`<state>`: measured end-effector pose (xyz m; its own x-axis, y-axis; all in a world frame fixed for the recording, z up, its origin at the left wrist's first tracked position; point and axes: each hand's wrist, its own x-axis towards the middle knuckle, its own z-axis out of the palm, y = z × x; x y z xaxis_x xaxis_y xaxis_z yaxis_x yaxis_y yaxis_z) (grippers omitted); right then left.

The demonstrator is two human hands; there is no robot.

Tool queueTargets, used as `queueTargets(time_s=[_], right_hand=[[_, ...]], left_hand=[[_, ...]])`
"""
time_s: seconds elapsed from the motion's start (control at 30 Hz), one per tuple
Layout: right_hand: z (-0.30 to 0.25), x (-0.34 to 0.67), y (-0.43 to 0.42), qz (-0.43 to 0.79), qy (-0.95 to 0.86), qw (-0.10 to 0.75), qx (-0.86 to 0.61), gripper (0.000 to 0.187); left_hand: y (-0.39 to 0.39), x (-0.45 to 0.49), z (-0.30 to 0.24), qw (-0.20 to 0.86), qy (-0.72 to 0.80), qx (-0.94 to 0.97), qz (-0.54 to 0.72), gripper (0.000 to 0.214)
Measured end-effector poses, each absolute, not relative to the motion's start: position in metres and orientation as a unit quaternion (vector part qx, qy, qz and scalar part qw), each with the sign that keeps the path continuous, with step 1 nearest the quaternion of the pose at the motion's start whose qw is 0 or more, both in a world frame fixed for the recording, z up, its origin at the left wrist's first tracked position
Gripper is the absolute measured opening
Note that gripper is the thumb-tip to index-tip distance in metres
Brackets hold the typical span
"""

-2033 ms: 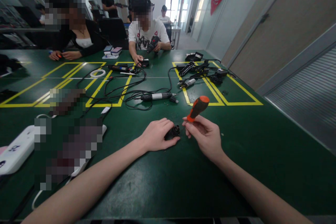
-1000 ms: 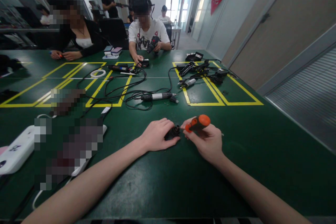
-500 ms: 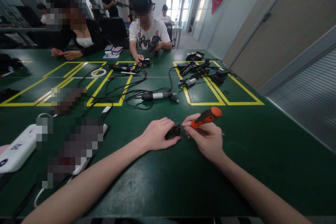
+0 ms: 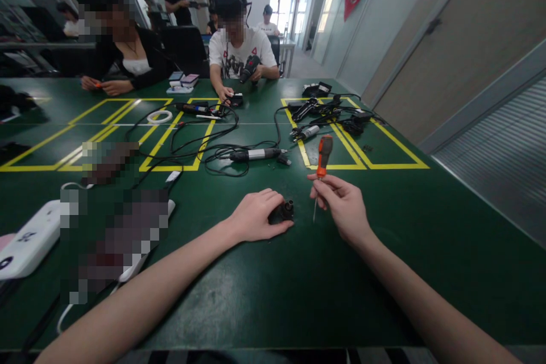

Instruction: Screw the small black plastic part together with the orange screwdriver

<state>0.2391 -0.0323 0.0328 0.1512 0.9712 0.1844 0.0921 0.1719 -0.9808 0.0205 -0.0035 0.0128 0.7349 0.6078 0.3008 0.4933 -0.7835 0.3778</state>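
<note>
My left hand (image 4: pixel 260 216) is closed around a small black part (image 4: pixel 286 210) on the green table, thumb on the near side and fingers over the far side. A short round collar sticks up from the part; the rest is covered by my fingers. To the right of it, my right hand (image 4: pixel 343 199) pinches a screwdriver (image 4: pixel 325 156) with an orange and dark grey handle. The handle points up, and the thin metal shaft slants down toward the table. Its tip is apart from the black part.
Beyond my hands lies a silver-and-black corded power tool (image 4: pixel 256 154) with looped cables. More black tools and cords (image 4: pixel 324 114) sit at the far right inside yellow tape. White power strip (image 4: pixel 32 239) at left. Across the table, a co-worker (image 4: pixel 243 57) holds a black drill (image 4: pixel 249 68).
The screwdriver has swung from lying tilted to the right to nearly upright, its shaft now showing below my right hand. My left hand and the black part stay in place.
</note>
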Motion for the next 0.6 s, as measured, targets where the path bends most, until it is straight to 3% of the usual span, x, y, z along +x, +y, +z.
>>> queueTargets(time_s=[0.17,0.37,0.5,0.6], right_hand=[[0.020,0.246,-0.027,0.354,-0.606,0.448,-0.554,0.043],[0.008,0.255,-0.023,0.192,-0.750,0.290,-0.563,0.022],[0.016,0.257,-0.025,0.107,-0.769,0.339,-0.531,0.015],[0.026,0.256,-0.030,0.144,-0.771,0.404,-0.470,0.019]], left_hand=[[-0.002,0.020,0.014,0.178,0.304,0.911,0.215,0.028],[0.000,0.018,0.014,0.253,0.318,0.884,0.233,0.029],[0.002,0.018,0.013,0.298,0.330,0.861,0.247,0.034],[0.003,0.019,0.013,0.354,0.349,0.826,0.267,0.038]])
